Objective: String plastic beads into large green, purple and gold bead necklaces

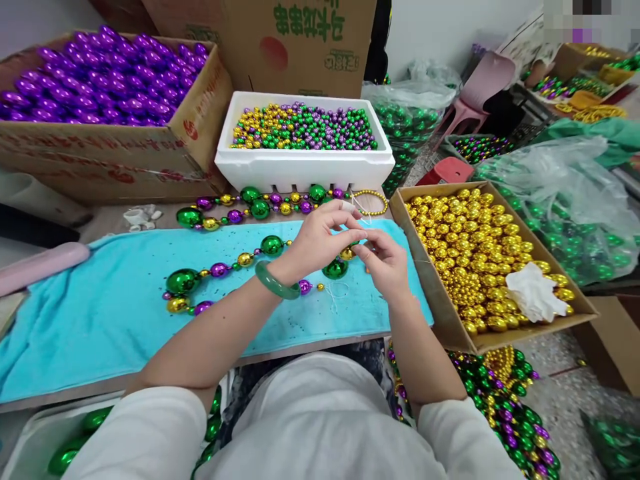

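A strand of large green, purple and gold beads [219, 269] curves over the turquoise towel [125, 313]. My left hand [327, 235], with a green bangle at its wrist, pinches at the strand's right end. There my right hand [385, 265] meets it, thumb and finger also closed. A fine thread seems to be between the fingertips; part of it shows to the right of my right hand. Just below the fingers are a gold bead [347, 254] and a big green bead [335, 268]. Loose white string [336, 297] trails from the strand's other end.
Behind the towel lies another bead strand [259, 209], before a white foam box [305, 160] of small mixed beads. A carton [200, 127] of purple beads stands at left. Gold beads fill an open carton [520, 340] at right, with crumpled white tissue [536, 293] on top.
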### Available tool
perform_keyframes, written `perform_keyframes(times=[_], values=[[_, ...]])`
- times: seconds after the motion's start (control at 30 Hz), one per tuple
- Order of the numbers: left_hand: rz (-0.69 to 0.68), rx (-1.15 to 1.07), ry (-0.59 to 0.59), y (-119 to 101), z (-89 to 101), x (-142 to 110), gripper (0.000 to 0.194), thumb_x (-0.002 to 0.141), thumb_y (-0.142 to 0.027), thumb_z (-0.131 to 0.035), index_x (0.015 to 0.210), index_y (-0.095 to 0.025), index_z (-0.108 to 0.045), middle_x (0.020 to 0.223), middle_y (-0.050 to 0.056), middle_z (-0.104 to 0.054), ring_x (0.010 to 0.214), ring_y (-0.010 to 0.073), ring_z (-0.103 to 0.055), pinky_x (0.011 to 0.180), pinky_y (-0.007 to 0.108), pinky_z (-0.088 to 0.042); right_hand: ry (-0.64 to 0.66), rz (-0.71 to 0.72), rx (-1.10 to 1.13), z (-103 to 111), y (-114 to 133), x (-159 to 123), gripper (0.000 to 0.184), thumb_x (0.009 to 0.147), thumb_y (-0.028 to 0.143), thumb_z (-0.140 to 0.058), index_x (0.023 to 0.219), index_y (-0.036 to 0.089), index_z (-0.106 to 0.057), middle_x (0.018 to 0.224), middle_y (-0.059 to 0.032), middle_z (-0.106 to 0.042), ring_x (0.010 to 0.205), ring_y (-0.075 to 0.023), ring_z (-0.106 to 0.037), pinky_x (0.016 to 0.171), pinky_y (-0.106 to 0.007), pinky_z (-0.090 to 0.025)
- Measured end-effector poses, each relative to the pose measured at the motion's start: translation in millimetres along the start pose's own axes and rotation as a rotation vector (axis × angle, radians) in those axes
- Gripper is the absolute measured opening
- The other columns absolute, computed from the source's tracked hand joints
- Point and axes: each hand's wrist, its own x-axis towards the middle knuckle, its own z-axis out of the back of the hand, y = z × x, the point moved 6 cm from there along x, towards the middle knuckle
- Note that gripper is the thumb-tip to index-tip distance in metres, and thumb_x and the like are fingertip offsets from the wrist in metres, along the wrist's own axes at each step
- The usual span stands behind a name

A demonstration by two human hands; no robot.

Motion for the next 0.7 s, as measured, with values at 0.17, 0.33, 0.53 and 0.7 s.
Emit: perform_keyframes(times=[0.17,0.33,0.53,0.7], values=[[-0.016,-0.019,0.000,0,0.9,-6,0.010,0.077,-0.019,-0.068,0.067,-0.018,-0.069,0.098,0.005,-0.066,0.096,0.0176,-0.062,0.089,0.036,-0.048,0.008,0.035,-0.037,1,10,1,0.025,0.081,0.036,-0.067,0.103,0.024,-0.066,0.104,-0.0042,-0.066,0.071,-0.0124,-0.056,0.057,-0.027,-0.046],[-0.011,-0.105,-0.083,2,6.1,-6,0.012,0.077,-0.018,-0.067,0.065,-0.017,-0.067,0.090,0.003,-0.067,0.089,0.0159,-0.062,0.084,0.034,-0.049,0.111,0.005,-0.157,-10,4,2,0.009,0.078,0.030,-0.067,0.078,0.022,-0.066,0.082,-0.0022,-0.068,0.069,-0.0145,-0.056,0.064,-0.030,-0.047],[-0.023,-0.230,-0.210,1,16.7,-4,0.012,0.078,-0.016,-0.068,0.066,-0.017,-0.066,0.084,0.002,-0.067,0.086,0.0143,-0.062,0.085,0.033,-0.050,0.255,-0.290,-0.020,-23,-28,-4,0.017,0.077,0.036,-0.066,0.081,0.019,-0.067,0.076,-0.0026,-0.069,0.056,-0.0109,-0.052,0.054,-0.027,-0.043],[0.043,-0.334,-0.282,11,27.2,-3,0.008,0.083,-0.023,-0.066,0.078,-0.017,-0.069,0.085,0.002,-0.069,0.086,0.0136,-0.063,0.081,0.030,-0.052,0.231,-0.338,-0.016,-20,-41,-4,0.019,0.077,0.039,-0.065,0.080,0.019,-0.063,0.073,-0.0017,-0.068,0.050,-0.0093,-0.052,0.044,-0.023,-0.038]])
